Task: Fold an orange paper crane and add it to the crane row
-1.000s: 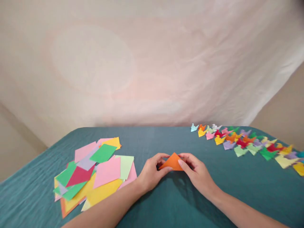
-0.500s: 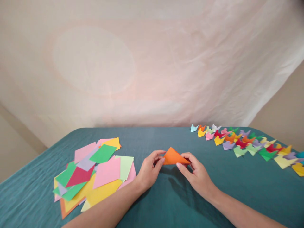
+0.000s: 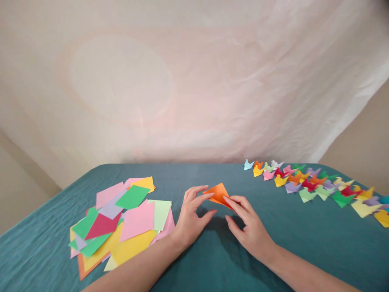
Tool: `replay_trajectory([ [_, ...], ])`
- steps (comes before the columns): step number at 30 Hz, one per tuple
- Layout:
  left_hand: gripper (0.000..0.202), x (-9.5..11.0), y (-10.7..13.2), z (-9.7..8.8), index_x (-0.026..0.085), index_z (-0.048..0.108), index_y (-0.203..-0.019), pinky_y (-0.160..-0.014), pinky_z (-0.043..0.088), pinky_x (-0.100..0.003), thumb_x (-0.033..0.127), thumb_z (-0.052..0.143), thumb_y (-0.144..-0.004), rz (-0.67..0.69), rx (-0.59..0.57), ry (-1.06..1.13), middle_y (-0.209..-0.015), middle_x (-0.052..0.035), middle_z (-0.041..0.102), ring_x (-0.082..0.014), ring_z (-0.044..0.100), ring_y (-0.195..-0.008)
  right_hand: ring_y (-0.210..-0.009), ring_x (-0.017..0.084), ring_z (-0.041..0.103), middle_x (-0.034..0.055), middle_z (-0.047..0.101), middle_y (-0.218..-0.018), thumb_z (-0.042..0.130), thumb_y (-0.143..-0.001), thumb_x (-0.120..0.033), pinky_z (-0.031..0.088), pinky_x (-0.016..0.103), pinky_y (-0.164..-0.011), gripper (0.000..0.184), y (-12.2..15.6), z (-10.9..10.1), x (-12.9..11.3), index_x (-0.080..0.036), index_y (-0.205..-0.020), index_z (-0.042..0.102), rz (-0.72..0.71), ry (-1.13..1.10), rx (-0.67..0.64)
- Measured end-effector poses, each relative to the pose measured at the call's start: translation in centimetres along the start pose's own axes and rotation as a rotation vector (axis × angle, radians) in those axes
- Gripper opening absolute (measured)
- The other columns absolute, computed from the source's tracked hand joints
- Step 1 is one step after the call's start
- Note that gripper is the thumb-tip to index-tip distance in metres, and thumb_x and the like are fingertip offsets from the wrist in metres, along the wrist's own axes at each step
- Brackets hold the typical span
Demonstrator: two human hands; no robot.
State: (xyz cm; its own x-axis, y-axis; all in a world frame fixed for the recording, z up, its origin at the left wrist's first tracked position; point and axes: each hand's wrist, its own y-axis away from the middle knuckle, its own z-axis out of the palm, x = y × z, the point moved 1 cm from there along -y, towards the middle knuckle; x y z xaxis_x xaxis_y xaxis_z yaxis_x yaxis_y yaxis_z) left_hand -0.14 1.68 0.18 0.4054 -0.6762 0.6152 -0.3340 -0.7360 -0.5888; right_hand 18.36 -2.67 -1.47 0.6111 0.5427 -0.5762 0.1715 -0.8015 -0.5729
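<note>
the left hand (image 3: 190, 221) and right hand (image 3: 249, 232) are bare, on bare forearms.

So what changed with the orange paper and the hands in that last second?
The orange paper triangle rose off the table and moved away from the person, tilting. The left hand opened its pinch; only a fingertip touches the paper now. The right hand kept hold. The loose coloured sheets and folded paper figures stayed put.

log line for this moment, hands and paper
right hand holds orange paper triangle off teal cloth | left hand open, index tip at its edge | loose coloured sheets left | folded paper figures right
</note>
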Motion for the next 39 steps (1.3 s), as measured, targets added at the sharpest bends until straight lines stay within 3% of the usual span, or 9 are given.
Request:
replay_trajectory([
  [4, 0.019, 0.1, 0.1, 0.1, 0.025, 0.066, -0.089, -0.098, 0.034, -0.044, 0.015, 0.066, -0.073, 0.042, 0.0, -0.022, -0.114, -0.0038, 0.055, -0.0228, 0.042, -0.114, -0.108, 0.021, 0.048, 0.0092, 0.045, -0.116, 0.044, -0.082, -0.012, 0.043, 0.037, -0.094, 0.052, 0.1, 0.1, 0.2, -0.024, -0.132, 0.038, 0.005, 0.065, 0.009],
  [7, 0.012, 0.2, 0.1, 0.1, 0.025, 0.067, -0.083, -0.095, 0.037, -0.043, 0.016, 0.065, -0.075, 0.059, -0.02, -0.021, -0.105, -0.0034, 0.06, -0.0223, 0.046, -0.11, -0.108, 0.022, 0.048, 0.0096, 0.046, -0.116, 0.043, -0.082, -0.011, 0.044, 0.038, -0.093, 0.055, 0.2, 0.0, 0.1, -0.024, -0.134, 0.036, -0.012, 0.094, 0.009],
  [15, 0.024, 0.5, 0.2, 0.2, 0.025, 0.066, -0.094, -0.09, 0.039, -0.039, 0.01, 0.06, -0.075, 0.063, -0.105, -0.054, -0.096, -0.0023, 0.065, -0.0203, 0.053, -0.099, -0.105, 0.023, 0.05, 0.0124, 0.048, -0.114, 0.042, -0.083, -0.009, 0.047, 0.04, -0.089, 0.056, 0.4, 0.0, -0.5, -0.021, -0.137, 0.032, -0.123, 0.145, 0.003],
  [20, 0.027, 0.9, 0.4, 0.3, 0.025, 0.063, -0.102, -0.091, 0.038, -0.037, 0.013, 0.056, -0.08, 0.114, -0.154, -0.103, -0.106, -0.0033, 0.061, -0.02, 0.05, -0.105, -0.105, 0.025, 0.049, 0.0135, 0.049, -0.115, 0.043, -0.083, -0.006, 0.046, 0.043, -0.087, 0.06, 0.7, -0.1, -0.8, -0.02, -0.139, 0.029, -0.277, 0.239, -0.064],
  [24, 0.034, 1.0, 0.4, 0.4, 0.023, 0.06, -0.107, -0.091, 0.039, -0.038, 0.013, 0.061, -0.075, 0.091, -0.167, -0.15, -0.113, -0.0061, 0.056, -0.0222, 0.048, -0.108, -0.105, 0.025, 0.048, 0.0122, 0.05, -0.114, 0.044, -0.081, -0.003, 0.044, 0.045, -0.087, 0.063, 0.7, -0.4, -0.9, -0.021, -0.139, 0.028, -0.335, 0.275, -0.078],
  [31, 0.041, 0.6, 0.5, 0.6, 0.023, 0.055, -0.115, -0.094, 0.04, -0.037, 0.017, 0.064, -0.075, 0.077, -0.181, -0.115, -0.118, -0.0064, 0.054, -0.0215, 0.048, -0.111, -0.108, 0.023, 0.047, 0.013, 0.047, -0.117, 0.042, -0.083, -0.004, 0.045, 0.042, -0.09, 0.06, 0.8, -0.3, -1.0, -0.02, -0.139, 0.028, -0.272, 0.174, -0.065],
  [39, 0.03, 1.1, 0.4, 0.4, 0.025, 0.06, -0.108, -0.095, 0.04, -0.04, 0.022, 0.061, -0.079, 0.15, -0.147, -0.126, -0.116, -0.0062, 0.056, -0.023, 0.049, -0.111, -0.112, 0.024, 0.047, 0.0144, 0.044, -0.119, 0.037, -0.085, -0.005, 0.046, 0.04, -0.093, 0.059, 0.9, -0.2, -1.4, -0.02, -0.14, 0.026, -0.248, 0.099, -0.072],
])
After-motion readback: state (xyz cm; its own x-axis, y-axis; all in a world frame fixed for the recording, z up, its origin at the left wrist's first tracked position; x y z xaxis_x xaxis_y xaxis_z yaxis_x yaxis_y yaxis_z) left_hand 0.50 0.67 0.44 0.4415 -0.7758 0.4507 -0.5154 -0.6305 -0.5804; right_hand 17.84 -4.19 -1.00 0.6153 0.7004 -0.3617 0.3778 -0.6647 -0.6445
